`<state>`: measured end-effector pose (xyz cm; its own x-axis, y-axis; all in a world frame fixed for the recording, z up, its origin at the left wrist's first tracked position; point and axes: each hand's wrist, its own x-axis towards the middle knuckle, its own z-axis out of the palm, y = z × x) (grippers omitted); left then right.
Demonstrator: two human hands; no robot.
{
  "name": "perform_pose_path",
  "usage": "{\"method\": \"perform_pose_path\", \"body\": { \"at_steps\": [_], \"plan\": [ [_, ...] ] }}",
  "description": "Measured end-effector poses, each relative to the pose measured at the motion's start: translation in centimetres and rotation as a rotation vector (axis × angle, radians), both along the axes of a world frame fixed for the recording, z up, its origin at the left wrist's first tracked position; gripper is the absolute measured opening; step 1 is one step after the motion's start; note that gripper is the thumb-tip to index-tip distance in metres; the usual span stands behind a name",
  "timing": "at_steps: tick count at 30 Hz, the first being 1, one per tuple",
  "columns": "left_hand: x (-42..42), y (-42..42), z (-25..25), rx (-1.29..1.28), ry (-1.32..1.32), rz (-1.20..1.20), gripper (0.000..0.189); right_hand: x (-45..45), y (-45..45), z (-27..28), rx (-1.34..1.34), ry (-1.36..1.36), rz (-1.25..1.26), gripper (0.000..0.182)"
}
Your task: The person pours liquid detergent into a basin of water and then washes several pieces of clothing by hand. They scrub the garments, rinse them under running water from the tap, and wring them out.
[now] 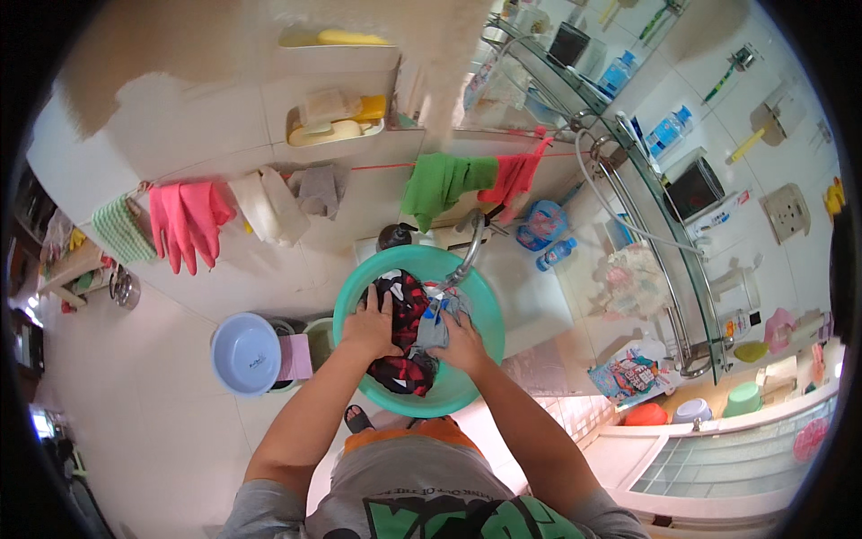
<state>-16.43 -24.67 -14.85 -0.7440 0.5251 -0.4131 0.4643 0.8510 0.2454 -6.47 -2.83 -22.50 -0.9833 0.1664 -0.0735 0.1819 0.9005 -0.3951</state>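
In a turquoise plastic basin (481,387) before me lies a bundle of clothing. Its left part is a red-and-black plaid garment (411,316) with white patches; to the right is a grey garment (433,331) with a blue print. My left hand (370,328) rests on the plaid garment, fingers spread, thumb pointing toward the grey cloth. Over the grey garment lies my right hand (463,342), its fingers apart; whether they grip the fabric I cannot tell. A curved metal faucet (473,252) reaches over the basin's rim, its spout end close above the clothes.
A dark pump bottle (395,236) stands behind the basin, and a blue-capped bottle (557,254) at the right. Pink rubber gloves (190,219) and a green cloth (448,182) hang from a red line. A glass shelf (663,209) juts out at right. Left is a light-blue basin (246,354).
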Motion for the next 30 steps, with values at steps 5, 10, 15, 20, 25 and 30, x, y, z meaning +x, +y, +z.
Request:
{"method": "perform_pose_path", "body": {
  "at_steps": [5,10,15,20,25,30],
  "plan": [
    [0.4,2.3,-4.7,-0.032,-0.150,0.210,0.128,-4.1,0.9,-3.3,-0.240,-0.162,-0.085,0.092],
    [-2.2,3.4,-8.0,0.146,-0.229,0.301,0.094,-6.0,3.6,-5.3,-0.974,-0.157,-0.211,0.068],
    [-5.6,2.7,-9.3,0.838,-0.514,0.596,0.026,-7.1,9.2,-5.7,-1.699,-0.637,-0.434,0.057],
    [-5.6,-0.6,-13.4,0.378,0.047,0.619,0.033,-6.5,5.0,1.9,-0.665,-0.327,-0.202,0.072],
    [1.4,6.0,-2.2,0.253,0.170,0.414,0.062,-3.6,3.9,4.2,-0.215,-0.042,0.177,0.078],
    [2.7,7.3,-3.2,-0.040,0.025,0.087,0.079,-3.5,3.1,0.6,-0.070,-0.234,0.351,0.090]
  ]
}}
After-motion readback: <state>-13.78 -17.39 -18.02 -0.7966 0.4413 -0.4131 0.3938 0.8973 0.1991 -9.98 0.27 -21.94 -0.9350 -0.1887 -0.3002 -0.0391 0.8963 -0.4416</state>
